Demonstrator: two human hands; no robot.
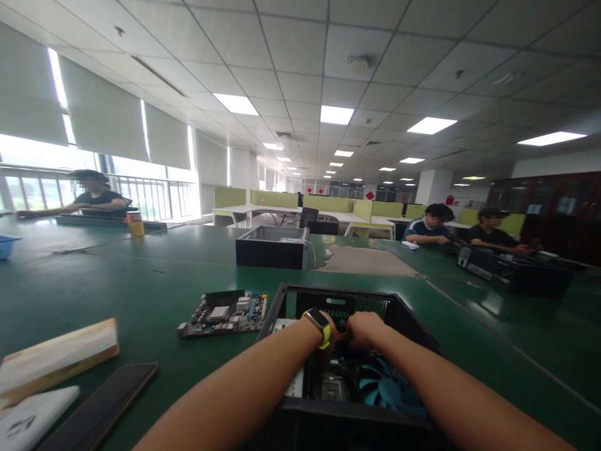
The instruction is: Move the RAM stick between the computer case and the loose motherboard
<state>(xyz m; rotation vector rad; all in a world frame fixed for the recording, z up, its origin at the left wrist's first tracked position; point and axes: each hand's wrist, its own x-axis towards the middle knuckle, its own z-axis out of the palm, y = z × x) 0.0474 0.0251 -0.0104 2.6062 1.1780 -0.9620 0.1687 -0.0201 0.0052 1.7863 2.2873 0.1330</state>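
An open black computer case (pixel 340 410) lies in front of me, and both my hands reach down into it. My left hand (pixel 331 335), with a watch (pixel 318 321) on a yellow-green strap at its wrist, is bent inward, and its fingers are hidden. Close beside it, my right hand (pixel 365 328) has its fingers curled closed near something small and red; what they grip is not visible. Below the hands sits a metal processor socket (pixel 333 388). A fan with blue blades (pixel 384 383) is under my right forearm.
A loose motherboard (pixel 225 313) lies left of the case. Nearer are a tissue pack (pixel 61 357), a white box (pixel 37 419) and a dark phone (pixel 103 407). Another case (pixel 272 250) stands ahead. People sit at the far left and right, with a black case (pixel 511 269) at right.
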